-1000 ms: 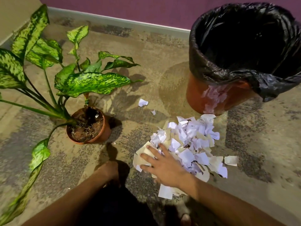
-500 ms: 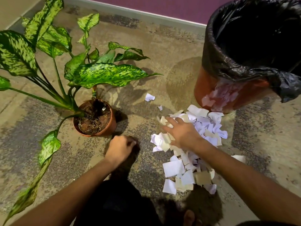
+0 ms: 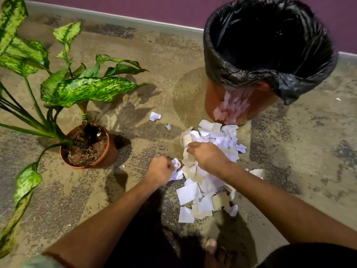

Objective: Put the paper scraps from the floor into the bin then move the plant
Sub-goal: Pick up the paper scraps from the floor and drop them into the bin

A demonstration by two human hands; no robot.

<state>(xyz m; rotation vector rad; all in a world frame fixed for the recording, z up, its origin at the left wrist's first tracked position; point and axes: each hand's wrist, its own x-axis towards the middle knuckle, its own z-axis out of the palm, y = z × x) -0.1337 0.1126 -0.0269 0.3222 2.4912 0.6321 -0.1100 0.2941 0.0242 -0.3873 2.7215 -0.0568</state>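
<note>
Since half a second ago the left hand [image 3: 160,171] has slid right to the pile's left edge, where its curled fingers now pinch white scraps. Right hand [image 3: 207,157] sits atop the paper scraps [image 3: 208,171], fingers curled into them, forearm running from the lower right. Lying on the floor [image 3: 289,171], the pile runs long from the bin [image 3: 241,105] base toward the near edge. Bin stands upright by the wall [image 3: 173,8], black liner open upward. Plant [image 3: 88,146] stands upright at left, leaves spreading left and toward the wall.
</note>
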